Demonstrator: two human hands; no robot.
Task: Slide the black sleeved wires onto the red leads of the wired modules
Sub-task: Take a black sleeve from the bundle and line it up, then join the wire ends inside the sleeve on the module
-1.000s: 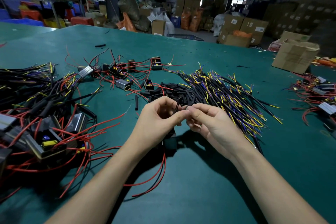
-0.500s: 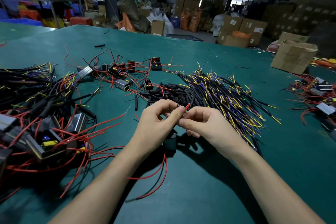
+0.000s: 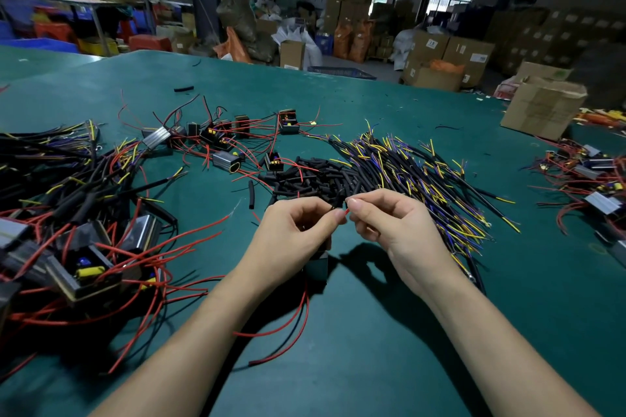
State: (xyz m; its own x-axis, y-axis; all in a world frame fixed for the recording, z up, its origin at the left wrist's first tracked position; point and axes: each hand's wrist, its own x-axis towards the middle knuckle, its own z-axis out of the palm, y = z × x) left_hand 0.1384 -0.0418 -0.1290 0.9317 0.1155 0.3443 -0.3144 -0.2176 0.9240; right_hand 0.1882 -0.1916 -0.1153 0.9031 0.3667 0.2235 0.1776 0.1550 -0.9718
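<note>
At the centre of the frame the left hand (image 3: 298, 234) and the right hand (image 3: 393, 227) met fingertip to fingertip above the green felt-covered table (image 3: 389, 342). Between them showed a short stretch of thin red lead (image 3: 346, 212), its long axis running roughly left to right across the frame, tilted slightly up toward the right hand. The right thumb and forefinger were pinched shut on one end of it; the left thumb and forefinger were closed beside the other end, on something dark that was probably a short black sleeve (image 3: 333, 204), though it was too small to tell for sure. Both hands lay equally near; the coming move seemed to turn on keeping sleeve and lead on one line. The dark boxy wired module (image 3: 316, 266) hung or rested just below the left palm, mostly hidden, with red and black wires trailing toward the lower centre. A heap of loose black sleeve pieces (image 3: 315, 179) lay just above the hands, with a fan of black sleeved wires with yellow and purple tips (image 3: 423, 176) to its right. More modules were piled at the left edge, partly cut off.
</note>
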